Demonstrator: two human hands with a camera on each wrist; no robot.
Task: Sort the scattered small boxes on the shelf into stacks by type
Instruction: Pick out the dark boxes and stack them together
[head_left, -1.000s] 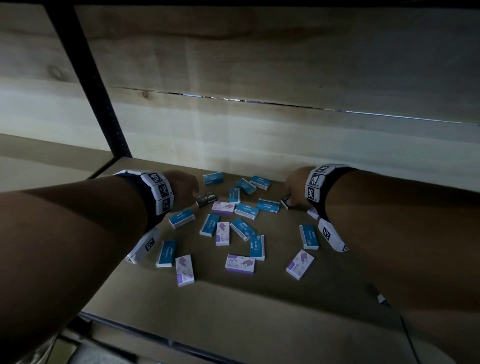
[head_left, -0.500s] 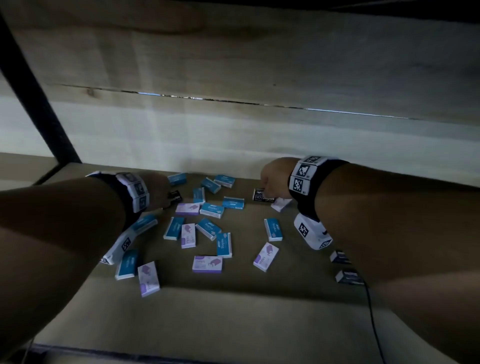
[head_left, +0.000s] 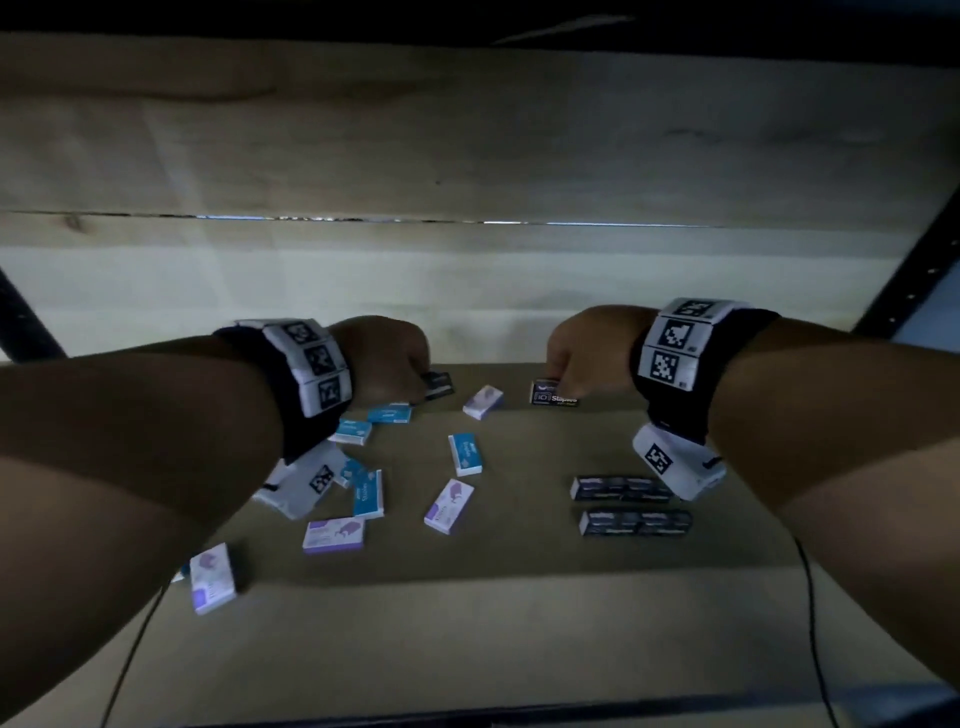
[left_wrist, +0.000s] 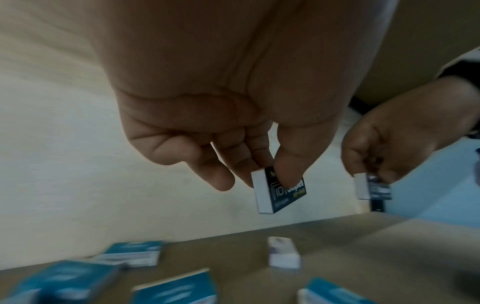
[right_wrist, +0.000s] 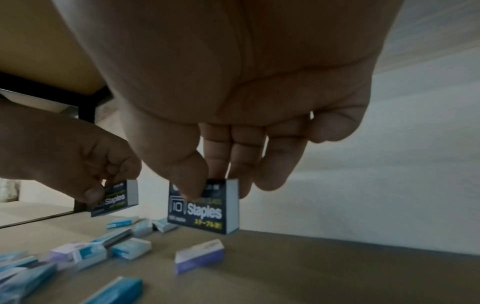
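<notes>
My left hand (head_left: 400, 364) pinches a black staples box (head_left: 439, 385) (left_wrist: 281, 194) between thumb and fingers, lifted above the shelf. My right hand (head_left: 576, 358) pinches another black staples box (head_left: 551, 395) (right_wrist: 205, 207) the same way, a little above the shelf near the back wall. Blue boxes (head_left: 465, 454) and purple-and-white boxes (head_left: 449, 505) lie scattered across the brown shelf (head_left: 519, 613), mostly on the left. Two rows of black boxes (head_left: 621, 488) (head_left: 636, 522) lie side by side at the right, under my right wrist.
A pale wooden back wall (head_left: 467, 280) closes the shelf behind both hands. Black metal uprights (head_left: 914, 280) stand at the right and left edges. A thin black cable (head_left: 813, 623) runs over the shelf's front right. The shelf above hangs low overhead.
Both hands have lifted their black boxes off the shelf and moved right; the view has swung right, bringing the rows of black boxes into sight.
</notes>
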